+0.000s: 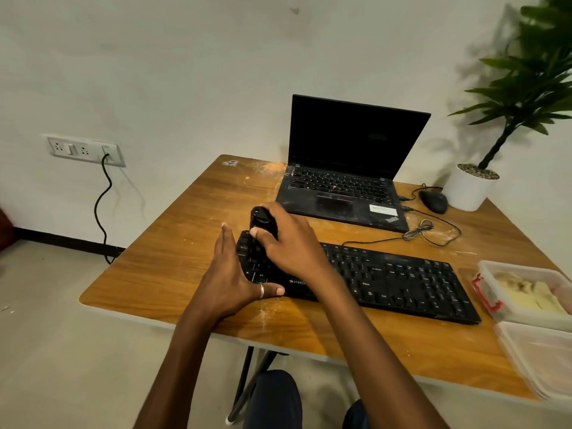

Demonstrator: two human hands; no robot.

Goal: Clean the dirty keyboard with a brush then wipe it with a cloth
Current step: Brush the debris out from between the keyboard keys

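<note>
1 wooden surface [173, 258], streaked with pale dust, carries everything. At its far side an open laptop [349, 140] with a dark screen stands close to the wall. Nearer lies the black keyboard [402, 280], running from the middle toward the right. A thin cable [419, 229] loops on the wood between the 2. A leafy plant [526, 88] in a white pot [467, 190] stands at the far right corner. 2 clear plastic containers [483, 266] sit at the right edge, the farther one holding something pale.

The left grip [229, 274] is spread, with its fingers straight along the keyboard's left end. Its thumb, wearing a ring [261, 290], presses the near edge. The right grip [291, 243] is curled round a black brush [263, 222], thumb across its body, holding it over the keyboard's far left keys. Whether the bristles touch the keys cannot be told. A black mouse [433, 202] lies between the laptop and the pot.
</note>
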